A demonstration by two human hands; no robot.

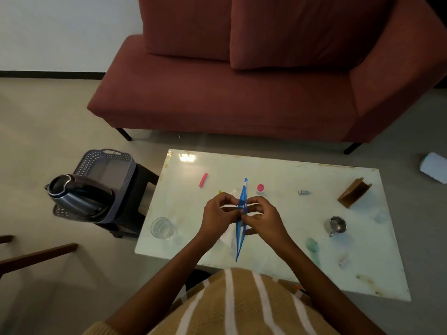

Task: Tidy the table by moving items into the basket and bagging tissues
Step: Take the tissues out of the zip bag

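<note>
With left hand [217,213] and right hand [263,217], pinched the blue bag [240,240] at frame centre, above the tabletop [290,238]. Judged early on: had only the kettle [77,194] in the basket [108,155] at left, with glass [162,228], steel cup [337,224] and pink clip [203,180] left out.

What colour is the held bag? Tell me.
Blue; the bag shows best in the head view.

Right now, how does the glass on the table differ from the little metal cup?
The glass is clear and see-through; the metal cup is shiny and opaque. The glass has no handle; the metal cup has a small one on its near side. The glass stands near the left edge of the table, the metal cup toward the right side. Both stand upright on the table, mouths up.
</note>
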